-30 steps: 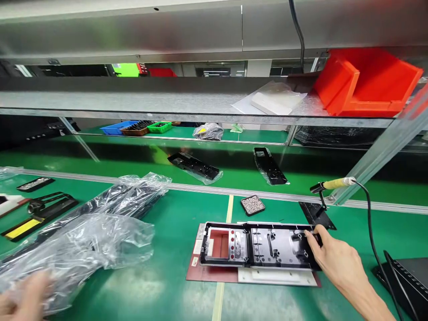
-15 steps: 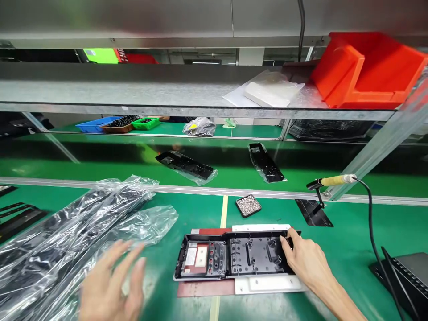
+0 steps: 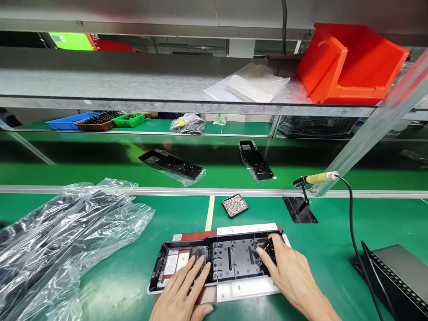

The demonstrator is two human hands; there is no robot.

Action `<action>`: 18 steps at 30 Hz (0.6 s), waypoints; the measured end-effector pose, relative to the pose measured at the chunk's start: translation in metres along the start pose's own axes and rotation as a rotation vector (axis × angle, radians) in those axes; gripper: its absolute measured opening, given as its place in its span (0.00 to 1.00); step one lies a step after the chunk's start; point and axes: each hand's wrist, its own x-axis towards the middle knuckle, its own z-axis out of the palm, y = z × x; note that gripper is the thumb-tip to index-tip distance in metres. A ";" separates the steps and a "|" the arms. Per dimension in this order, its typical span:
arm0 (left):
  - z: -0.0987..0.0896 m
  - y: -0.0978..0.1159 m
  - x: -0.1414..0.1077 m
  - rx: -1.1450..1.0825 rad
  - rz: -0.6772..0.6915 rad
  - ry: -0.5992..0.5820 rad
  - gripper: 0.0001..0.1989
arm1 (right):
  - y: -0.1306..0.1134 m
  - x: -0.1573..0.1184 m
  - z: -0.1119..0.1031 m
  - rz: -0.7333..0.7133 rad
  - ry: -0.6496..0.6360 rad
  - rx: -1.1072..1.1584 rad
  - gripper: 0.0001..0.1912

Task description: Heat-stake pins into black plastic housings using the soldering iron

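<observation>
A long black plastic housing [image 3: 236,263] lies with its ribbed inside facing up, on a fixture with white strips [image 3: 247,289] and a reddish-brown base [image 3: 207,295]. My left hand [image 3: 182,290] rests over its left half, fingers stretched out and touching the part near its divider. At the housing's right end, my right hand [image 3: 289,267] grips the edge, thumb inside the shell and fingers at the far corner. The palm side of that hand is hidden. Behind the housing sits a small black tray [image 3: 235,205] filled with tiny metal pieces.
Clear plastic bags [image 3: 83,236] with dark parts cover the left side. A yellow-handled soldering iron [image 3: 317,178] rests in a stand at right, its cord hanging beside a black slotted part [image 3: 394,276]. Two bagged black parts lie behind the rail; an orange bin [image 3: 354,67] stands above.
My left hand has moved right from beside the bags onto the housing's left half. My right hand keeps its hold at the right end. The camera view has shifted to the right.
</observation>
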 end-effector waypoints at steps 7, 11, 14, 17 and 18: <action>-0.021 -0.018 0.022 -0.147 0.004 -0.038 0.20 | 0.007 -0.004 0.004 -0.085 0.175 0.023 0.19; -0.033 -0.032 0.087 -0.427 -0.236 -0.282 0.15 | 0.017 0.003 -0.009 -0.021 0.146 0.151 0.23; -0.007 -0.043 0.145 -0.615 -0.346 -0.439 0.13 | 0.031 0.021 -0.029 0.140 0.142 0.323 0.25; 0.042 -0.051 0.190 -0.631 -0.334 -0.448 0.11 | 0.052 0.050 -0.043 0.279 0.243 0.592 0.24; 0.058 -0.052 0.201 -0.633 -0.329 -0.445 0.10 | 0.060 0.060 -0.045 0.337 0.324 0.675 0.27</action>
